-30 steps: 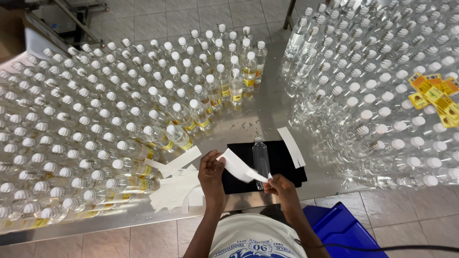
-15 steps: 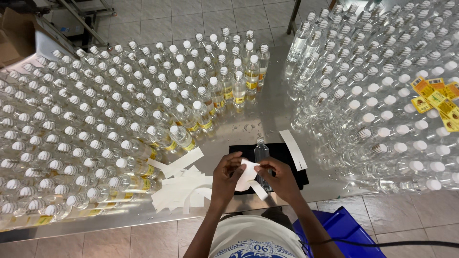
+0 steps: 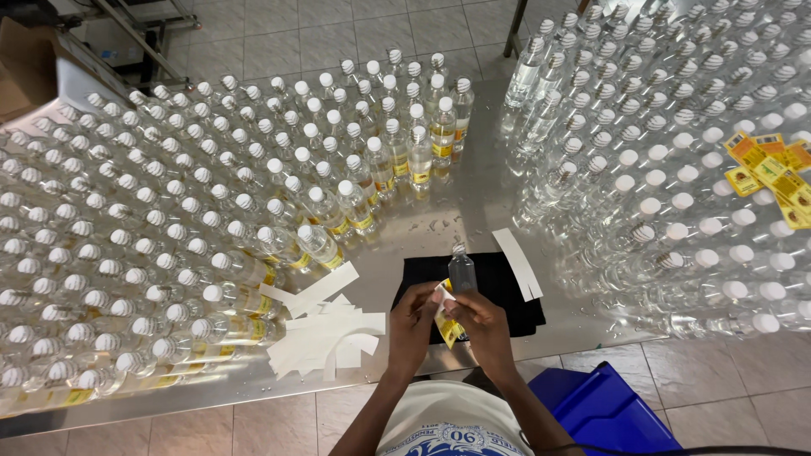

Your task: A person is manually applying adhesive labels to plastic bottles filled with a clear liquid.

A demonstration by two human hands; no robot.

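In the head view, the person stands at a metal table [image 3: 473, 203] that is crowded with clear bottles with white caps. Both hands are close together at the near edge of the table. The left hand [image 3: 414, 325] and the right hand [image 3: 479, 325] hold a yellow label [image 3: 446, 319] between them; the fingertips of each hand pinch the label from its own side, and a white part of it shows at the top between the thumbs. Just behind the hands, one small clear bottle [image 3: 461, 270] without a white cap stands upright on a black cloth [image 3: 507, 295]. The label is just in front of this bottle; it cannot be told if they touch.

To the left of the hands, a loose heap of white backing strips [image 3: 325, 333] lies on the table. One more white strip [image 3: 517, 263] lies at the right edge of the cloth. Some bottles at the left already carry yellow labels. A small pile of yellow labels [image 3: 769, 165] rests on the bottle caps at the far right. A blue bin [image 3: 604, 409] stands on the tiled floor beside the person.
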